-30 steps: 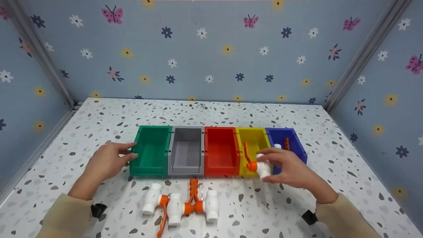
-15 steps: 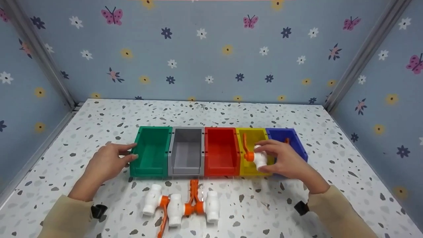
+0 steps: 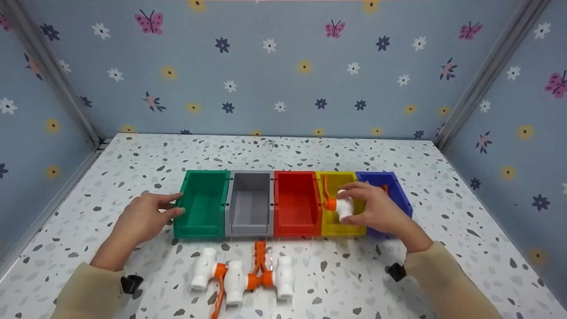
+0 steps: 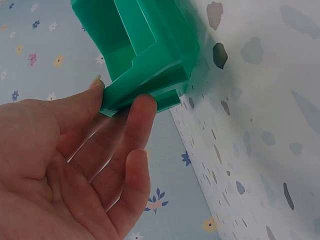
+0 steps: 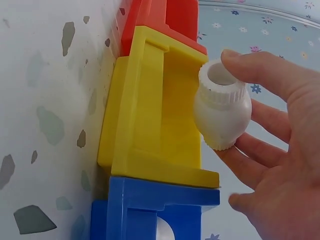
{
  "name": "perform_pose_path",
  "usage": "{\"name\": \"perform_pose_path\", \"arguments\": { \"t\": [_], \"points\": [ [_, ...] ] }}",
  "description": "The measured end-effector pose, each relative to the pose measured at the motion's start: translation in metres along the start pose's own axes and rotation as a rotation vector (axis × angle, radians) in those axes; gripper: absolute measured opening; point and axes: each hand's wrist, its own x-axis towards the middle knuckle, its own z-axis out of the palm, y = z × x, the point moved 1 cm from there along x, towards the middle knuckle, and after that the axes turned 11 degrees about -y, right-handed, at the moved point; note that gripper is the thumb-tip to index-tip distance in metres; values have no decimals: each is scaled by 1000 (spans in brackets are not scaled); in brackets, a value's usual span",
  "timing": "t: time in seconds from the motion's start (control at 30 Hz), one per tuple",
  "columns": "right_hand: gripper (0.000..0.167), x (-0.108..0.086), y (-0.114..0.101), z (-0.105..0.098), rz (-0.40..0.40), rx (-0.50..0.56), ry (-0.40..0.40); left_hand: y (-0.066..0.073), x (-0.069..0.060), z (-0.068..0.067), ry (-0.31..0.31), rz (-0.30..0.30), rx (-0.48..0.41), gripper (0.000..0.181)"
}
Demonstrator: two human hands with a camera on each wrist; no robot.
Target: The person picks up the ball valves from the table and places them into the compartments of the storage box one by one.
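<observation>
My right hand (image 3: 379, 208) grips a white ball valve (image 3: 344, 207) by its body, thumb at one end and fingers at the other, over the yellow bin (image 3: 341, 231). The valve's orange lever points away from me. In the right wrist view, the valve (image 5: 222, 107) shows its open threaded end beside the thumb, and its lever is hidden. At the far left end of the row, my left hand (image 3: 144, 218) pinches the left edge of the green bin (image 3: 201, 230). The left wrist view shows the thumb on the rim of the green bin (image 4: 145, 75) with fingers at the outer side.
Between the green and yellow bins stand a grey bin (image 3: 249, 229) and a red bin (image 3: 296, 230). The blue bin (image 3: 403, 199) at the right end holds a valve, mostly hidden. Three ball valves (image 3: 234, 283) lie on the speckled table in front.
My right hand has carried the valve left and away from me, from the border of the yellow and blue bins to over the yellow one. The left hand stays put.
</observation>
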Motion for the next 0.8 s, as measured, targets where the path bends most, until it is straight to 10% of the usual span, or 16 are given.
{"name": "perform_pose_path", "arguments": {
  "t": [0.8],
  "points": [
    [44,10,10,6,50,-45,-11,0,1,2,6,-3,1,53]
  ]
}}
